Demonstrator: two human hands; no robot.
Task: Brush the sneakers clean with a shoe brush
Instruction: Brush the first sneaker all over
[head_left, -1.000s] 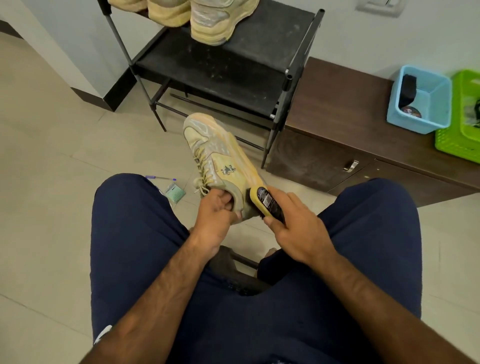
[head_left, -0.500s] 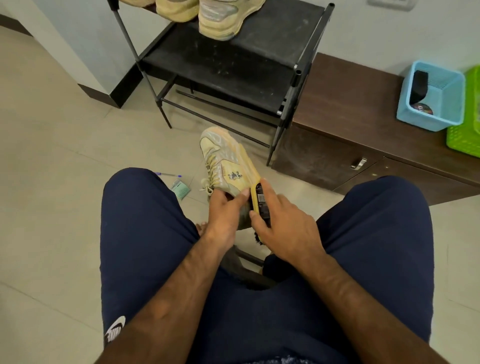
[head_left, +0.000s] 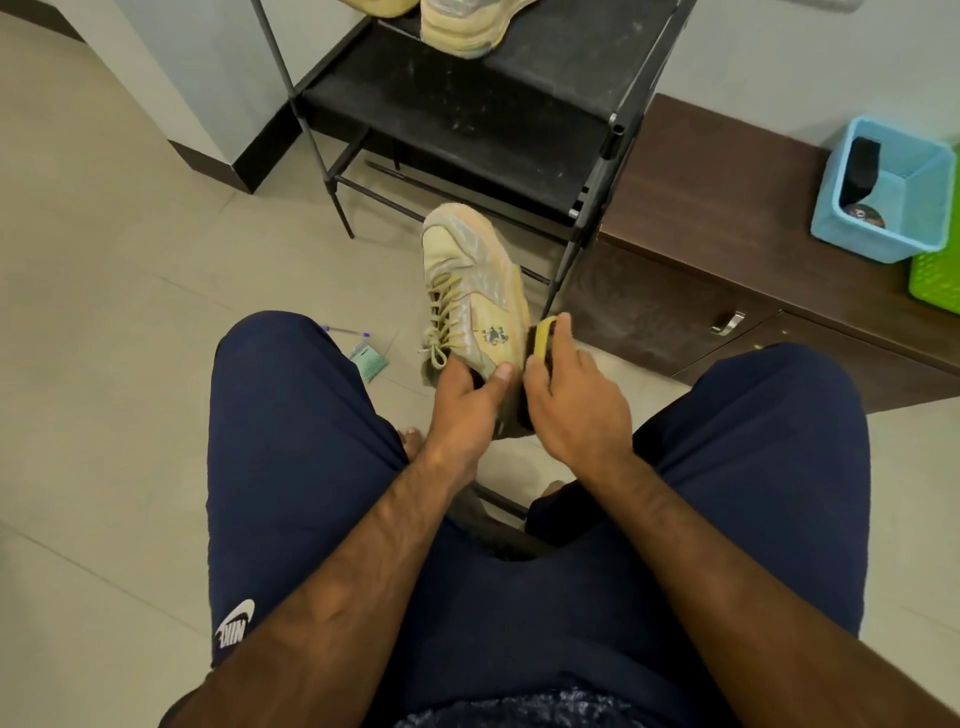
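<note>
Holding the sneaker (head_left: 472, 291) at its heel end, the left grip (head_left: 462, 410) clasps it, thumb on the side panel. Toe points away, and the shoe is raised above the floor (head_left: 130, 312). The right grip (head_left: 576, 405) is clenched around the yellow-backed shoe brush (head_left: 545, 338), set against the sneaker's right side near the heel. A second sneaker (head_left: 462, 28) sits on the black rack (head_left: 467, 119).
</note>
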